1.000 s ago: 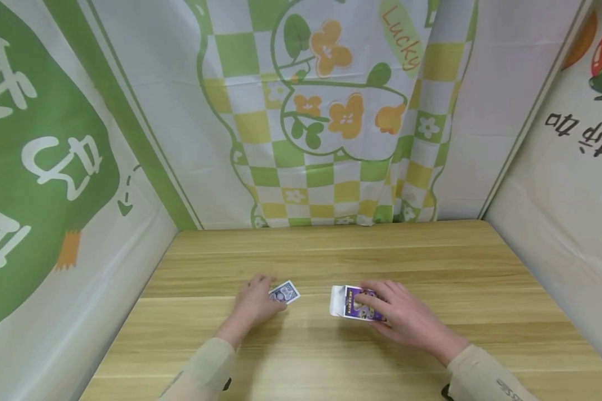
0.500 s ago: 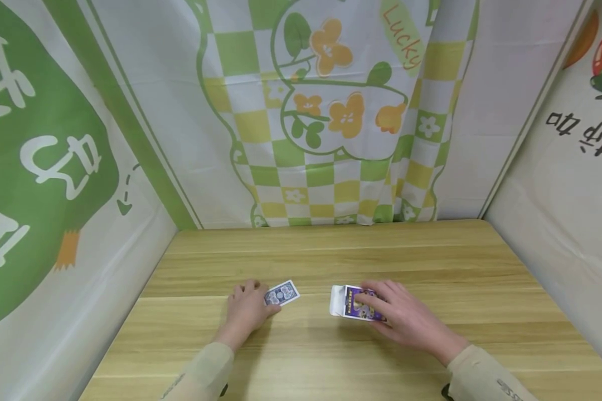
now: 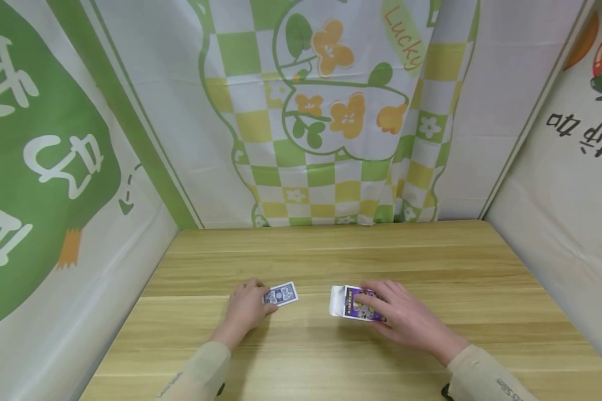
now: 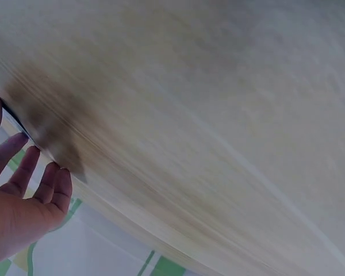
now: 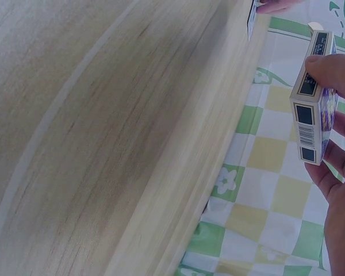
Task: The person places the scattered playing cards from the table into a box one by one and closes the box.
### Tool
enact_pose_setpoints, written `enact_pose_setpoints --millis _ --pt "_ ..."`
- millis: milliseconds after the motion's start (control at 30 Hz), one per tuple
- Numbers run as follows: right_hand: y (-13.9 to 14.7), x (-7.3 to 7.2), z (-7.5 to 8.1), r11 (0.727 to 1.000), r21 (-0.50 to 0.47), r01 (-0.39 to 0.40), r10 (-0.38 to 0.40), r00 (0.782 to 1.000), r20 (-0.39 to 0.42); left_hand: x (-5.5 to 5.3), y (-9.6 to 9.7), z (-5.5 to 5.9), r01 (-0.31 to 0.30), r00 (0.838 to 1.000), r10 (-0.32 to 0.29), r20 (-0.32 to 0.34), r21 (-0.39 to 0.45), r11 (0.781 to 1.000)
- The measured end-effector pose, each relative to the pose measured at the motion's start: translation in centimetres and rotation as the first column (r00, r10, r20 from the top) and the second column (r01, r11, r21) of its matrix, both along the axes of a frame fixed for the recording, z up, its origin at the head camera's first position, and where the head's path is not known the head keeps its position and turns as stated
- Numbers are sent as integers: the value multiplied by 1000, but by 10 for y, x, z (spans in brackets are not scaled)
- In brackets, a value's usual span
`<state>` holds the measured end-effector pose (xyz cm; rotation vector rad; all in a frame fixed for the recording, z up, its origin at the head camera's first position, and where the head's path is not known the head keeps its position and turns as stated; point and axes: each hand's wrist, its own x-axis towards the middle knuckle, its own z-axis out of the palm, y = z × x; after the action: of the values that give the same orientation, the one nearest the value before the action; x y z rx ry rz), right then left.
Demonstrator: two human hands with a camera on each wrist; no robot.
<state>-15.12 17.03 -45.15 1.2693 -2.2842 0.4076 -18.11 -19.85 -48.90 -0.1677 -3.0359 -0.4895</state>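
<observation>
In the head view a playing card [image 3: 281, 294], with a blue patterned back facing up and a white border, sits at the left-centre of the table. My left hand [image 3: 247, 307] holds its left end between thumb and fingers. Whether it is one card or a thin stack, I cannot tell. To the right, my right hand [image 3: 406, 316] grips a purple card box [image 3: 363, 303], its white end flap [image 3: 337, 301] unfolded toward the left hand. The right wrist view has the box [image 5: 308, 123] from its barcode end, thumb on one narrow side and fingers opposite.
A wood-grain table [image 3: 326, 250] lies under both hands. Behind it hangs a green and yellow checked curtain [image 3: 321, 184]. Printed cloth walls stand at the left [image 3: 145, 250] and right [image 3: 547, 211] sides.
The left hand has shifted slightly left with the playing card, which now lies at a flatter angle and shows more of its back. The right hand and box have stayed put.
</observation>
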Motion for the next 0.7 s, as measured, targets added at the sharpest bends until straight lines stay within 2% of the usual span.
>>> enact_pose_setpoints --millis 200,300,500,700 --pt "-1 0 -1 1000 2 -3 3 1000 5 2 -4 2 90 994 -93 -62 -56 994" --pt "-1 0 0 1000 4 -5 5 1000 5 1 -5 3 108 991 -113 -67 -72 992" --pt "-1 0 0 1000 4 -3 3 1000 8 -4 -6 6 68 997 -69 23 29 997" --pt "0 0 -1 1000 8 5 -5 1000 10 -6 -7 10 48 992 -58 111 93 995"
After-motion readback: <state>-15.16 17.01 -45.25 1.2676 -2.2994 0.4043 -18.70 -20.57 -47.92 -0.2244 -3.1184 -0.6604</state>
